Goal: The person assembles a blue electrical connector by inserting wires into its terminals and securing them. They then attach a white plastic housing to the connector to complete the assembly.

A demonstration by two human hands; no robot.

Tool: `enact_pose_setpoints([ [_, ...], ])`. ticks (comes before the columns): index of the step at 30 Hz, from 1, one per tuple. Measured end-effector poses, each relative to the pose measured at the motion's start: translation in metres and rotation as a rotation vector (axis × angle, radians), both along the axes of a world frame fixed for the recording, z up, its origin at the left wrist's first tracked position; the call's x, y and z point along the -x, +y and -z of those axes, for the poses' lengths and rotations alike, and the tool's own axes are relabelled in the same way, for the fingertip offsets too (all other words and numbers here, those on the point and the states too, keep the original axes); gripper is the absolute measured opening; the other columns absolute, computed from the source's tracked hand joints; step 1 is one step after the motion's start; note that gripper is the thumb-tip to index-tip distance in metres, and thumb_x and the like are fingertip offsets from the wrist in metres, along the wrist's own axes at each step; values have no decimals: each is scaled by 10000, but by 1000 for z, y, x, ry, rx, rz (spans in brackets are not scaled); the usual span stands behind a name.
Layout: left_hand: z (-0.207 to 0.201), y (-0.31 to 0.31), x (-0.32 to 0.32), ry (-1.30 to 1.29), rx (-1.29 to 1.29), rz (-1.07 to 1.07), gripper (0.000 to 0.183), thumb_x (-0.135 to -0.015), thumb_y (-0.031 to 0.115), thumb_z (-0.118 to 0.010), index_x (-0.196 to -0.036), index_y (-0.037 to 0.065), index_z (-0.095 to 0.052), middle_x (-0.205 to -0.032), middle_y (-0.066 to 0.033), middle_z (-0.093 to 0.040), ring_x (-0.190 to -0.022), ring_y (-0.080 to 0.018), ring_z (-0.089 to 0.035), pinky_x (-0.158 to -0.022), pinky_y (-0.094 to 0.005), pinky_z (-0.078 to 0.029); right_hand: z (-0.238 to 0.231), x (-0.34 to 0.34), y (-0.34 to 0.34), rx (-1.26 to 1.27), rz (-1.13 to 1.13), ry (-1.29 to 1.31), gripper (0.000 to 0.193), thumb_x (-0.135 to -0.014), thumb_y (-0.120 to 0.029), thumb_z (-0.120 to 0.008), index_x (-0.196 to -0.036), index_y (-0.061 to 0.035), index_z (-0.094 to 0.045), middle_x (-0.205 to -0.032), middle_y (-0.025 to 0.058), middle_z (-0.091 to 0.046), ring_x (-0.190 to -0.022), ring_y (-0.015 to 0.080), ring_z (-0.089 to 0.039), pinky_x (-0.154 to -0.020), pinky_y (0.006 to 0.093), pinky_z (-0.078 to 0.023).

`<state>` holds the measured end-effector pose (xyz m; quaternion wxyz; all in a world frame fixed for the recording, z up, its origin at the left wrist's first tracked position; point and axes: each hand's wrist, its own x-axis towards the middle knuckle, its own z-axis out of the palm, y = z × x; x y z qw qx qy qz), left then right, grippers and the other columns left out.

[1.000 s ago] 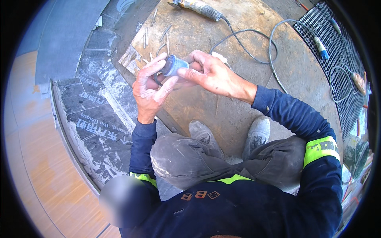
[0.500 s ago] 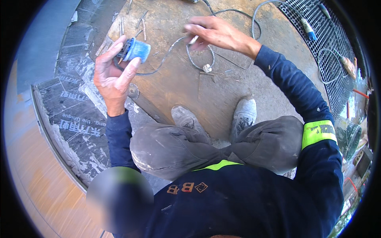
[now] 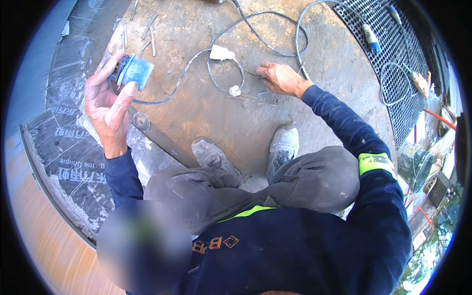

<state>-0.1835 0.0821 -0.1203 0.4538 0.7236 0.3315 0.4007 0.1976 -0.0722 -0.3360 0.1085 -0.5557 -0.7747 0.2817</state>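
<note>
- Held a blue cylindrical connector [image 3: 136,73] in the left hand [image 3: 110,101], with the grip clamped on it between thumb and fingers, above the left part of a board.
- Had the right hand [image 3: 282,78] low over the same board [image 3: 196,115], with fingers curled at a thin rod [image 3: 249,73]; could not tell its grip, apart or together on the rod.
- Worked over a dusty surface, stained rusty brown toward the middle and grey toward the right.
- Found a grey cable [image 3: 183,81] curving across it from the blue connector toward a white connector [image 3: 222,52], with a small white piece [image 3: 235,91] on a loop just below.
- Saw thin strips [image 3: 153,42] scattered near the upper left, beyond the blue connector.
- Noticed a round metal disc [image 3: 141,121] on a dark bar [image 3: 164,142], near the left shoe [image 3: 214,155].
- Had black sheeting [image 3: 81,164] at left, white-smeared, beside a wood-toned panel [image 3: 54,231].
- Saw at right a black perforated mat [image 3: 398,44] bearing a white-and-blue connector [image 3: 372,39] and a looped cord [image 3: 381,83], with bright clutter beyond.
</note>
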Motion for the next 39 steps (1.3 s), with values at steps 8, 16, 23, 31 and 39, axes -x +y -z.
enact_pose_setpoints([
  [8,-12,18,12,71,32,-90,504,-958,45,-697,-1438,11,-548,-1586,-325,-492,-1454,-371,-532,-1227,-515,-410,-15,-91,5,-168,626,94,245,-939,-153,-662,-1145,-29,-706,-1050,225,-739,-996,427,-725,-885,512,-579],
  [16,-35,13,-17,103,76,-83,498,-906,18,-767,-1367,-23,-582,-1499,-318,-579,-1417,-372,-571,-1195,-512,-462,-7,-81,-85,24,434,-128,432,-919,-258,-687,-1315,-89,-651,-1299,187,-631,-1173,400,-630,-930,516,-546],
  [23,-74,18,-57,-38,203,95,535,-829,-31,-859,-1314,6,-635,-1457,-250,-637,-1388,-320,-601,-1148,-461,-524,58,-64,-68,-157,-110,-322,360,-935,-311,-604,-1228,-144,-729,-1218,67,-675,-1226,282,-589,-970,440,-461],
  [31,-155,-6,-90,7,368,25,561,-781,7,-860,-1290,33,-626,-1454,-281,-630,-1377,-329,-602,-1181,-474,-470,27,-60,-82,-122,-113,-285,203,-997,-166,-548,-1129,-103,-688,-1149,109,-718,-1170,301,-675,-1006,461,-500],
  [39,-189,-25,-91,-35,275,77,539,-791,-28,-876,-1278,22,-652,-1445,-245,-657,-1343,-303,-635,-1086,-443,-550,6,-79,-93,58,52,-202,396,-965,-98,-600,-1350,-8,-584,-1138,215,-707,-1141,389,-685,-1006,451,-544],
])
